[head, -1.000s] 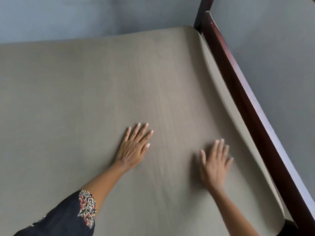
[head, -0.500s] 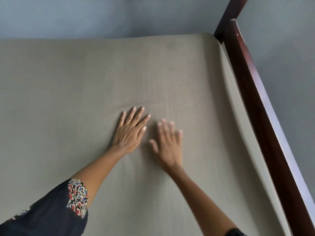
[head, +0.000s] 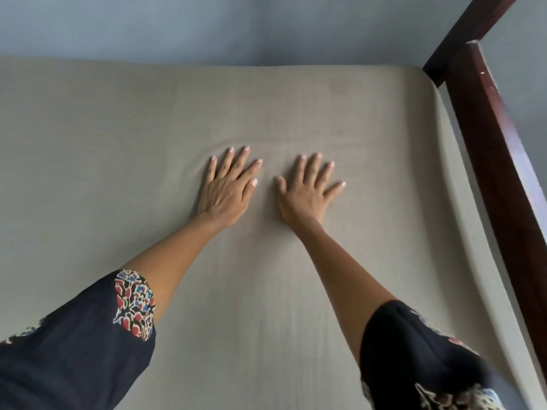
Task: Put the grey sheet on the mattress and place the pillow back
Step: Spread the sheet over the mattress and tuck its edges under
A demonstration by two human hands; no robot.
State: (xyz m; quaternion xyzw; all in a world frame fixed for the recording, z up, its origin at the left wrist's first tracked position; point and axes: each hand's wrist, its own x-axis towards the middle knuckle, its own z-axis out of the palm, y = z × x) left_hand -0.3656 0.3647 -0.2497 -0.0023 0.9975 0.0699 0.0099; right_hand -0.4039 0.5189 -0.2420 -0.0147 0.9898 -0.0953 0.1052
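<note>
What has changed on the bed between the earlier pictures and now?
The right hand slid left across the grey sheet, away from the wooden bed frame, and now lies flat beside the left hand. Neither hand took hold of anything or let go. The left hand stayed flat on the sheet, and the sheet stayed spread out.

Left hand (head: pixel 228 193), right hand (head: pixel 306 190) flat, side by side on grey sheet (head: pixel 296 306); dark wooden bedframe (head: pixel 503 161) right.

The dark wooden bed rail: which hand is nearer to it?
Right. The right hand lies flat on the grey sheet, toward the bed rail; the left hand lies beside it, farther away.
</note>
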